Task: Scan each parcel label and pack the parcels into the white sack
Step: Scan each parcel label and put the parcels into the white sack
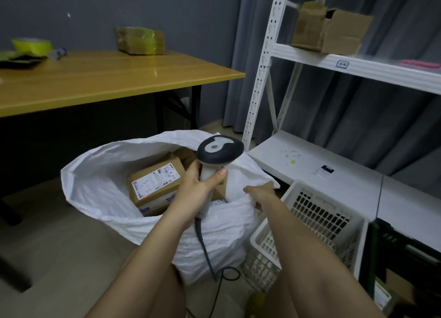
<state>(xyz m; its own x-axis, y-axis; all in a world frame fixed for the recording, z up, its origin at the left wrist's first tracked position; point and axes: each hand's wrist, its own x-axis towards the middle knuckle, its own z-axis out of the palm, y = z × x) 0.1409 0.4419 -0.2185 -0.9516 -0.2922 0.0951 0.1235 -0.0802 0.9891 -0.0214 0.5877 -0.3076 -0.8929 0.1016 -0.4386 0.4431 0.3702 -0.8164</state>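
Left hand (200, 186) grips scanner (218, 155) above labelled brown parcel (155, 184).

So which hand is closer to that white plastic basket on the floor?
The right hand. It grips the white sack's rim just beside the basket. The left hand is further off, over the sack's mouth, holding the scanner.

- Wooden table (100, 79) carrying a yellow tape roll (32, 46).
- White metal shelving (358, 65) before grey curtains (358, 117).
- White slotted basket (317, 218) on the floor.
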